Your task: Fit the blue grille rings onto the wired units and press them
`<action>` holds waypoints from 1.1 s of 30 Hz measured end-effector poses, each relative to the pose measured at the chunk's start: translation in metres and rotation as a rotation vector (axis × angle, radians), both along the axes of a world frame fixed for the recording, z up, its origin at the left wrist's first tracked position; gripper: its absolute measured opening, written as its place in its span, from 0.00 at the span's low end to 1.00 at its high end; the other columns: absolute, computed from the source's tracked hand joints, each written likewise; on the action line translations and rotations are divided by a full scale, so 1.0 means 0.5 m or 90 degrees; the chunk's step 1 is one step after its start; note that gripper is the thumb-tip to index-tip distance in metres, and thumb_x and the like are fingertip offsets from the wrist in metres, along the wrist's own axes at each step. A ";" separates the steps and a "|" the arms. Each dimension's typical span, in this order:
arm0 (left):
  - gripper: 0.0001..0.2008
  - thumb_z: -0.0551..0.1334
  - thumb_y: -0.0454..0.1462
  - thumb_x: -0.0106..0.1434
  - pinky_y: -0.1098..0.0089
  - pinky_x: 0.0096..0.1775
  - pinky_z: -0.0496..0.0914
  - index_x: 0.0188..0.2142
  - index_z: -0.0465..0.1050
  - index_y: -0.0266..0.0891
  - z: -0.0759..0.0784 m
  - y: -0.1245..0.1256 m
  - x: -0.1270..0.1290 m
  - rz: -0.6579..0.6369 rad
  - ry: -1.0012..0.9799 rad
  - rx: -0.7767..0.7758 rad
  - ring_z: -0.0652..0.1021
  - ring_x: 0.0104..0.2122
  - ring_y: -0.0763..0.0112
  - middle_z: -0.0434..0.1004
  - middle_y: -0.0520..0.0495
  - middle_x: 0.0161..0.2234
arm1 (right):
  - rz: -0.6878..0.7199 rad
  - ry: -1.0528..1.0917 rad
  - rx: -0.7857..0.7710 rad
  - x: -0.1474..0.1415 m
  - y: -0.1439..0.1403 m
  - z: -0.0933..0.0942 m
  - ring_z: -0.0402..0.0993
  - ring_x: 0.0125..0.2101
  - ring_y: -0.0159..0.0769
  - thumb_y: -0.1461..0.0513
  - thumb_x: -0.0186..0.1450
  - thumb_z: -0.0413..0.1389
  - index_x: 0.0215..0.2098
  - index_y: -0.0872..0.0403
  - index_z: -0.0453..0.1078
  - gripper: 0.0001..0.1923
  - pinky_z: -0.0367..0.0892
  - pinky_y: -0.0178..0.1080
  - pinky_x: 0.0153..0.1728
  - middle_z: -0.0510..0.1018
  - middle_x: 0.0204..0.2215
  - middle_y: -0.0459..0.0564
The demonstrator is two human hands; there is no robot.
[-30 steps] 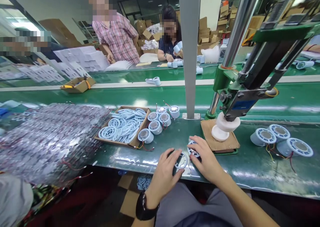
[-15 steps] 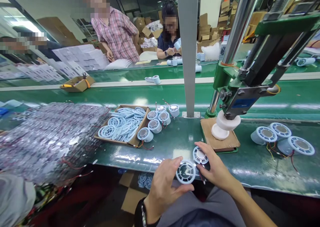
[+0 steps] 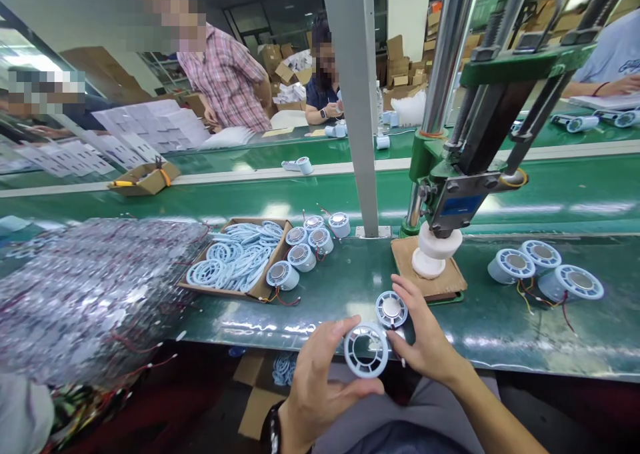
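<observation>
Grille ring (image 3: 367, 351), pale blue, now lifted off the bench and held up in front of the lap, open face to the camera; a second ago it lay flat on the green bench (image 3: 350, 287) edge under both hands, half a second ago it was just coming up. Left hand (image 3: 320, 381) pinches it, thumb under at 6 o'clock, fingers curled round the rim at 9 to 12. Motor cup (image 3: 391, 309), round, metal centre, also up off the bench, sits at 1 o'clock of the ring, touching or nearly so; right hand (image 3: 425, 337) closed on it, fingertips over its far side, thin wires hang below. So both parts picked up and brought together, ring not seated on the cup as far as I can tell. Outward: press (image 3: 450, 194) with white foot (image 3: 435, 251) on a cardboard pad (image 3: 430, 277) at 1 o'clock; three wired cups (image 3: 545, 271) at 3 o'clock; box of rings (image 3: 235, 261) and five more cups (image 3: 305, 244) at 10 to 11 o'clock; bubble-wrap heap (image 3: 90, 294) at 9 o'clock. Co-workers across the belt at 12 o'clock, their hands on other parts.
</observation>
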State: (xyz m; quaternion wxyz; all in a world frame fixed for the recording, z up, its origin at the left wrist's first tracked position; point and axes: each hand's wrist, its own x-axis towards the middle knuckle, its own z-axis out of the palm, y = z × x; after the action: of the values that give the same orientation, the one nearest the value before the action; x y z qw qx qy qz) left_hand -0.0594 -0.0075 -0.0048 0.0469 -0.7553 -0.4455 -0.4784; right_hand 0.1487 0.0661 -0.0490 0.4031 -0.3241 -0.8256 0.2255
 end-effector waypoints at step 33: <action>0.37 0.59 0.55 0.66 0.60 0.47 0.79 0.68 0.52 0.43 -0.013 -0.053 0.040 -0.021 -0.080 -0.281 0.82 0.48 0.55 0.80 0.35 0.51 | 0.076 0.432 -0.708 -0.002 -0.123 0.108 0.66 0.20 0.24 0.46 0.66 0.58 0.56 0.52 0.66 0.27 0.64 0.27 0.21 0.72 0.27 0.44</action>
State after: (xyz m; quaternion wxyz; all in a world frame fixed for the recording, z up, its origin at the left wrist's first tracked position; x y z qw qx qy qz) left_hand -0.0396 -0.0339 -0.0115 -0.1548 -0.7233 -0.5288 -0.4162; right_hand 0.1475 0.0043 0.0049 0.4003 -0.3485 -0.4294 0.7307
